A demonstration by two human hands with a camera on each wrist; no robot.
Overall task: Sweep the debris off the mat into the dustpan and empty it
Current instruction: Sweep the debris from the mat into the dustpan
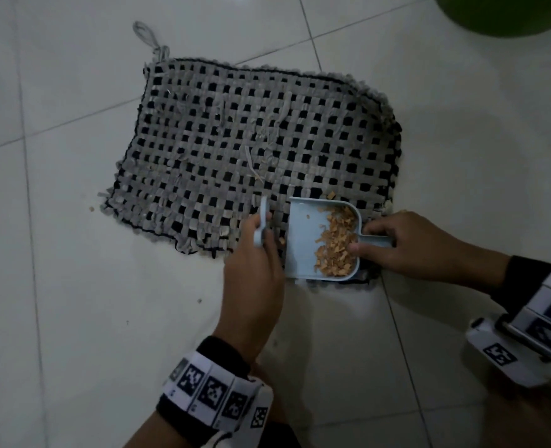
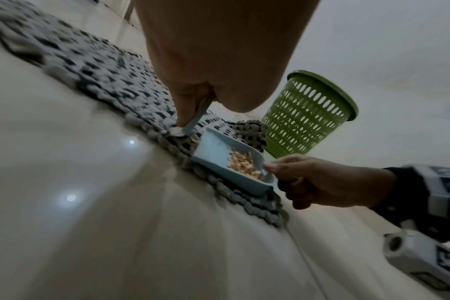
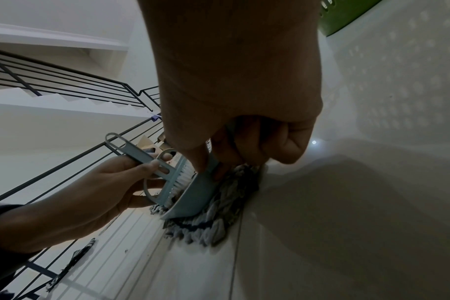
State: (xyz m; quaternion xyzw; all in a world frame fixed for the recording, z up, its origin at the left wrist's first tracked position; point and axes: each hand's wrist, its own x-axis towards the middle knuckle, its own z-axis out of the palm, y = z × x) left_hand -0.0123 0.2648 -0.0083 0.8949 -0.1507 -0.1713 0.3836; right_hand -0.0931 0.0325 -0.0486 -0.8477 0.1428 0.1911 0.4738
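A grey-and-black woven mat (image 1: 251, 137) lies on the white tiled floor. On its near right corner sits a light blue dustpan (image 1: 303, 250) with a heap of orange-tan debris (image 1: 335, 244) in its back half. My right hand (image 1: 406, 244) grips the dustpan's short handle (image 1: 379, 241), thumb on the pan's rim. My left hand (image 1: 254, 253) holds a small light blue brush (image 1: 262, 226) at the pan's open left edge; the white bristles (image 3: 183, 180) touch the mat there. A few debris bits (image 1: 331, 194) lie on the mat beside the pan.
A green perforated waste basket (image 2: 308, 115) stands on the floor past the mat's far right corner; its rim (image 1: 507, 17) shows at the head view's top right. One crumb (image 1: 91, 208) lies left of the mat. A staircase with black railing (image 3: 64, 81) rises behind.
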